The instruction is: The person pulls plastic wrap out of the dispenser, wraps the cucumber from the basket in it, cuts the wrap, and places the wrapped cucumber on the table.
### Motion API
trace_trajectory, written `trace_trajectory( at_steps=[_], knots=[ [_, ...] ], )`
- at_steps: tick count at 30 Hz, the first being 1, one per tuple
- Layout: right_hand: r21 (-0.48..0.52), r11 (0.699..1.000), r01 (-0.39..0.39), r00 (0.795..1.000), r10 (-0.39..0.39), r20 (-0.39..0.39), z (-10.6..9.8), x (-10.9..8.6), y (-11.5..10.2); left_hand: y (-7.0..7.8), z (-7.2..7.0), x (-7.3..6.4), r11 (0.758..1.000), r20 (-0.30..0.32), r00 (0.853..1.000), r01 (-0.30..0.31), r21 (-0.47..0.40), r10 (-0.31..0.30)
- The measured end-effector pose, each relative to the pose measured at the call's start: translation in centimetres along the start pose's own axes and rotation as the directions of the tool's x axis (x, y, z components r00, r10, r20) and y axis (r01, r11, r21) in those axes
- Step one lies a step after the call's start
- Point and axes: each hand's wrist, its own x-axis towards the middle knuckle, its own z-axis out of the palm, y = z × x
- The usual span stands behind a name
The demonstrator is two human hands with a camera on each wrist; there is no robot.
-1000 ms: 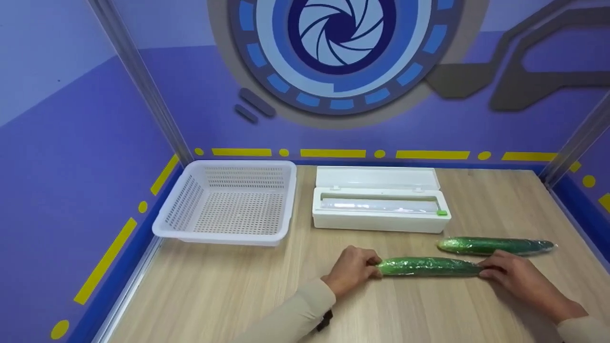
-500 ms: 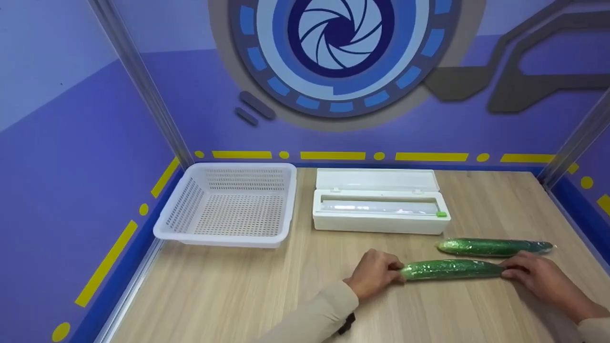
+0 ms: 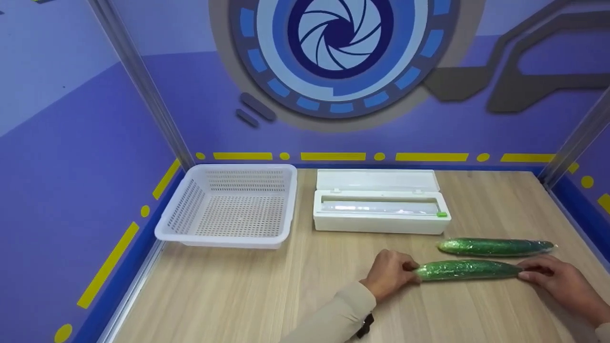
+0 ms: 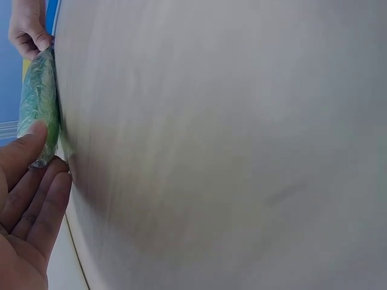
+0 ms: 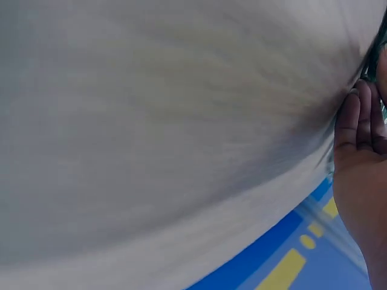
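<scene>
A green cucumber in clear plastic wrap (image 3: 469,270) lies across the table, close in front of a second wrapped cucumber (image 3: 495,247). Its paler left end is pinched by my left hand (image 3: 391,272) between thumb and fingers. At the darker right end, my right hand (image 3: 562,281) pinches the tip. In the left wrist view the wrapped cucumber (image 4: 40,96) stretches from my left thumb (image 4: 30,142) to the other hand. The right wrist view catches my right hand (image 5: 363,139) at its edge, with most of the cucumber out of frame.
Behind the hands stands a white cling film box (image 3: 381,224), lid raised, with a film roll inside and a green slider at its right end. A white perforated basket (image 3: 224,240) sits at the back left. Blue-purple walls enclose the wooden table (image 3: 267,295).
Both hands have slid the front cucumber to the right along the table, keeping hold of its ends. It now lies more directly in front of the other cucumber, which has stayed put.
</scene>
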Motion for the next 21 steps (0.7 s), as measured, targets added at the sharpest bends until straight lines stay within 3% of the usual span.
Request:
trace_trajectory(
  at_steps=[13,21],
  knots=[
    [-0.014,1.0,-0.021,0.996,0.02,-0.084,-0.4,-0.3,2.1,1.4,1.7,1.0,1.0,-0.04,0.999,0.016,-0.025,-0.017],
    [0.037,0.984,-0.172,0.982,0.174,-0.072,-0.7,-0.3,3.7,2.5,2.8,1.6,0.999,-0.038,0.999,0.037,-0.035,-0.038]
  ],
)
